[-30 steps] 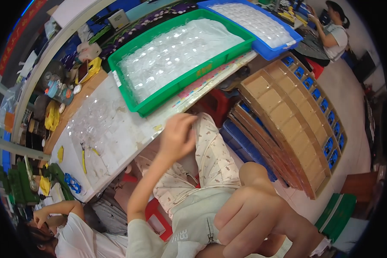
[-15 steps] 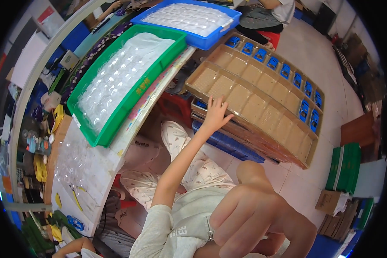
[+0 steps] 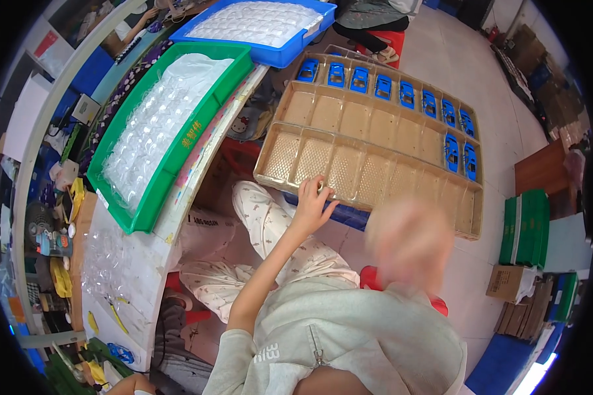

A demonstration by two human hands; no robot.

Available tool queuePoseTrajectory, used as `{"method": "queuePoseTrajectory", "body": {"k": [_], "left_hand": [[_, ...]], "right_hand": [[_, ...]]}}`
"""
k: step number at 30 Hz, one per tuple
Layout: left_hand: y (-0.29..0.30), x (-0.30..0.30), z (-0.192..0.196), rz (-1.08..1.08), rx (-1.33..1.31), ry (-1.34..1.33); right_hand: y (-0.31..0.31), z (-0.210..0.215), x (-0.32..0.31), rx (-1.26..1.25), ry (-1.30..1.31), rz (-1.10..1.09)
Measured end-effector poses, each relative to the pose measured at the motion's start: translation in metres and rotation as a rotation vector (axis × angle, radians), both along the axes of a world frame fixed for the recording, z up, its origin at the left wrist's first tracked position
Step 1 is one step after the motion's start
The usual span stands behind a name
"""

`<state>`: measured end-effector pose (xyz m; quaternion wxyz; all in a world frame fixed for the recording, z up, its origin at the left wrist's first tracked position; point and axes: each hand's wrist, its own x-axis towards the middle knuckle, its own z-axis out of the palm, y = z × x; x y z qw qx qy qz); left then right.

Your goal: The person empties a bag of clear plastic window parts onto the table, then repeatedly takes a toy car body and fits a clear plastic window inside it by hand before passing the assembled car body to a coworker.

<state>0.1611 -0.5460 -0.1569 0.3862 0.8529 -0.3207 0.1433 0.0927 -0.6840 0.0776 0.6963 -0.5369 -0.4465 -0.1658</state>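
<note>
Parted fingers (image 3: pixel 304 189) of the left hand (image 3: pixel 311 210) touch the near rim of the divided tray (image 3: pixel 344 168). For the right hand (image 3: pixel 410 240), blur hides spread and hold.

My left hand (image 3: pixel 311 208) lies on the divided tray's (image 3: pixel 352 115) near edge; car shells (image 3: pixel 383 86) line its far edge. Left of it, along the desk's (image 3: pixel 145 273) right edge, sits a bin (image 3: pixel 236 74), loose pieces (image 3: pixel 105 266) before it, another bin (image 3: pixel 278 56) behind.
</note>
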Motion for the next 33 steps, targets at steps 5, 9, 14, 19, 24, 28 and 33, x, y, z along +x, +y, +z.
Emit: {"method": "queuePoseTrajectory", "body": {"k": [5,9,14,19,24,28,33], "left_hand": [[0.02,0.002,0.007,0.037,0.06,-0.07],[0.034,0.012,0.012,-0.025,0.033,-0.063],[0.084,-0.013,0.019,0.107,-0.003,-0.051],[0.14,-0.07,0.011,0.262,-0.119,0.101],[0.184,-0.122,-0.005,0.463,-0.157,0.167],[0.225,-0.144,0.039,0.674,-0.131,-0.042],[0.32,-0.155,0.085,1.185,0.015,-0.257]], "right_hand": [[-0.128,-0.114,0.095,-0.248,0.411,-1.075],[-0.279,-0.22,0.109,-0.672,0.457,-1.674],[-0.267,-0.248,0.111,-1.066,0.34,-1.808],[-0.274,-0.253,0.112,-1.099,0.573,-1.86],[-0.263,-0.25,0.119,-1.076,0.702,-1.804],[-0.276,-0.256,0.121,-1.107,0.697,-1.978],[-0.307,-0.26,0.108,-0.939,0.251,-2.115]]}}
